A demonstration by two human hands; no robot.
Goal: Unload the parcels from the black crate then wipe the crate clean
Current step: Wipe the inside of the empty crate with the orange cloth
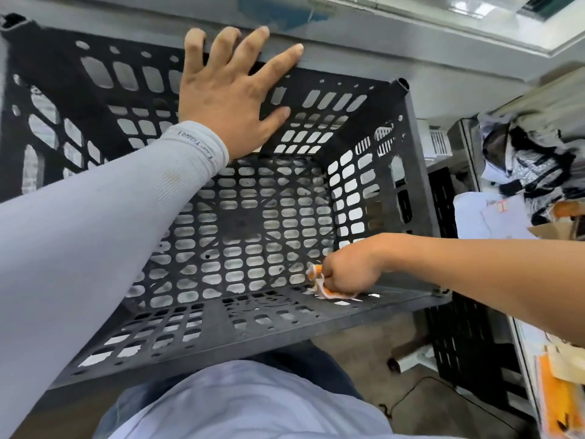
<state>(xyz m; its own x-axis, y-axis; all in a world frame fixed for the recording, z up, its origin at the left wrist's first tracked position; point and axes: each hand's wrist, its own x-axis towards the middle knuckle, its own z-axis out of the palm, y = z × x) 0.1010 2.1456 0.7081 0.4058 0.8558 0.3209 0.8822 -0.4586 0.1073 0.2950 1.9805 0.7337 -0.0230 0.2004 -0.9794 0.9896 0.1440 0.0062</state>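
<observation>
Two hands at black crate (pixel 421 172), parcels (pixel 506 213) beside

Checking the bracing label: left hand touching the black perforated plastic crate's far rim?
Touching. Head view: left hand lies spread on black perforated plastic crate, fingers draped over its far rim.

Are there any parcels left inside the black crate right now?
No, the crate shows only its bare perforated bottom, with the right hand pressing a cloth into the near corner.

Parcels (pixel 519 185) heaped on right-hand table (pixel 522 350); floor (pixel 364 346) below.
</observation>
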